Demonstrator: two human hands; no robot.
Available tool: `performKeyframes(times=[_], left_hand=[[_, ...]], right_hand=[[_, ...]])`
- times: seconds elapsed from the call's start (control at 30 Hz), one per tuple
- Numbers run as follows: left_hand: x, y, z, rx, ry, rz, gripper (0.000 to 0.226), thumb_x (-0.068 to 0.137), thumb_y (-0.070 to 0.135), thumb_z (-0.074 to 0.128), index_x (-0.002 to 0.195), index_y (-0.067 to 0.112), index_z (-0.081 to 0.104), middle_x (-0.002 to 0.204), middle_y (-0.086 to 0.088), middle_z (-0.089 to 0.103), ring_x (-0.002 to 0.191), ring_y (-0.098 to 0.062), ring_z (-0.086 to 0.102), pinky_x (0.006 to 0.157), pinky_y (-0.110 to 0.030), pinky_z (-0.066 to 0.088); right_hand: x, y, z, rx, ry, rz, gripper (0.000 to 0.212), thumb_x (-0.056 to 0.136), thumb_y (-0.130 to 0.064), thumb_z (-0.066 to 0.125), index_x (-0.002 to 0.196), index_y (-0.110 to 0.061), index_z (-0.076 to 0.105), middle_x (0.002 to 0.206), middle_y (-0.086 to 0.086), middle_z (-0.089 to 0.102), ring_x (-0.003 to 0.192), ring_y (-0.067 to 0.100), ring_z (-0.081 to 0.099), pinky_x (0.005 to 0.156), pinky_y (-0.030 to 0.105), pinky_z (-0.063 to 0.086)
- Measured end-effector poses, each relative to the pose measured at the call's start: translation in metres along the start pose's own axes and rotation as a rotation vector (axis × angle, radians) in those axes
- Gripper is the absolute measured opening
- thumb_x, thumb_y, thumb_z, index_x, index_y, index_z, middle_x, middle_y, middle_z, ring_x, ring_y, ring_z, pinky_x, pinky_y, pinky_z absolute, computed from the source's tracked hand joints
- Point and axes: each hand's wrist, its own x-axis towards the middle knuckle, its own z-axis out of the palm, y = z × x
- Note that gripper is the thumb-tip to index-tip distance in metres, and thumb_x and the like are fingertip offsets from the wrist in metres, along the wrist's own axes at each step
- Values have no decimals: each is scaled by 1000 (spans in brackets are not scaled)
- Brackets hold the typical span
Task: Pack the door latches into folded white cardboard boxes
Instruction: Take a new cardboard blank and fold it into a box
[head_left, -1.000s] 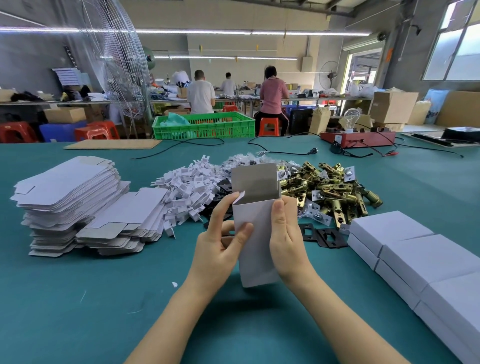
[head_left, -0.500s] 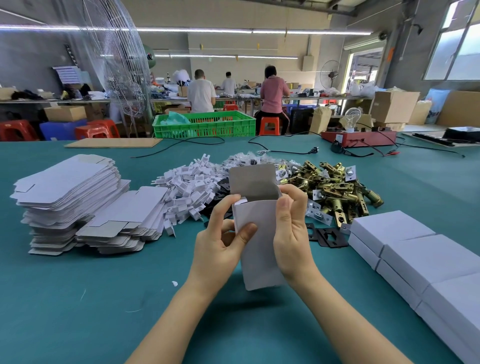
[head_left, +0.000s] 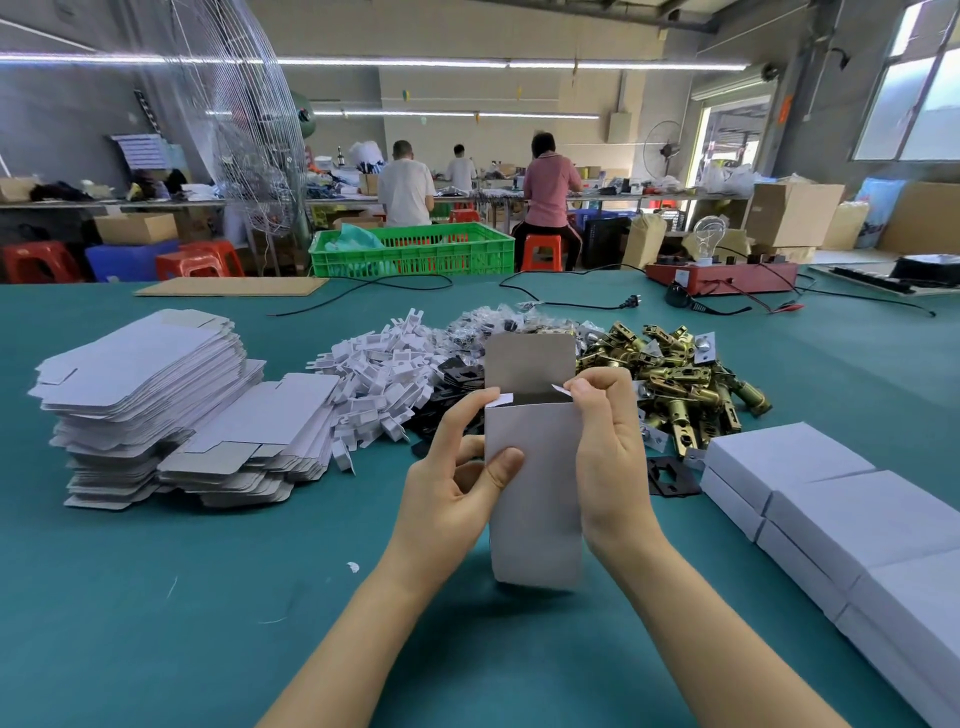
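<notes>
— While the box (head_left: 535, 488) stood upright above the table (head_left: 156, 597), who held it?
— Both hands did. The left hand (head_left: 457, 483) gripped its left edge, thumb pressed on the front; the right hand (head_left: 613, 457) pinched a small top flap, lid raised.
— And the latches (head_left: 680, 379)?
— They lay heaped behind, near finished boxes (head_left: 831, 514).

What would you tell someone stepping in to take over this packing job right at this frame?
Left hand and right hand both grip the upright white box; top flap open, side tabs being tucked.
Door latches lie piled behind, flat blanks stacked left, closed boxes at right.
Done: box erected.
Left: whether it holds a latch cannot be seen; check, fill if needed, close the flap, add it to the closed boxes.
</notes>
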Motion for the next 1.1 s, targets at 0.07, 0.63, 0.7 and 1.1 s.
performKeyframes(times=[0.07,0.63,0.7,1.1], left_hand=[[-1,1,2,9,-11,-2,40,89,39,64,115,65,49,95,3,74,84,-35,66,76,-47,54],[-1,-2,8,-123,-1,-65,38,84,37,59,120,48,52,102,-2,72,92,-20,70,79,-29,58],[-1,-2,9,-151,-4,-86,40,84,37,59,122,45,51,106,-5,71,94,-17,69,81,-27,57],[-1,1,13,-292,-22,-140,42,86,32,58,127,38,49,105,-4,71,95,-14,68,81,-28,57]], right_hand=[[2,1,-2,30,35,61,11,86,-32,45,76,-34,49,75,-16,47,68,1,42,66,21,36],[4,-17,-3,282,-11,119,41,94,3,39,76,-31,53,71,-10,57,60,6,51,50,20,43],[3,-16,-2,275,2,105,40,94,1,40,75,-31,52,70,-10,57,61,6,50,52,20,42],[1,-19,-2,276,-79,92,15,82,-27,51,80,-27,66,85,3,63,82,26,58,72,40,44]])
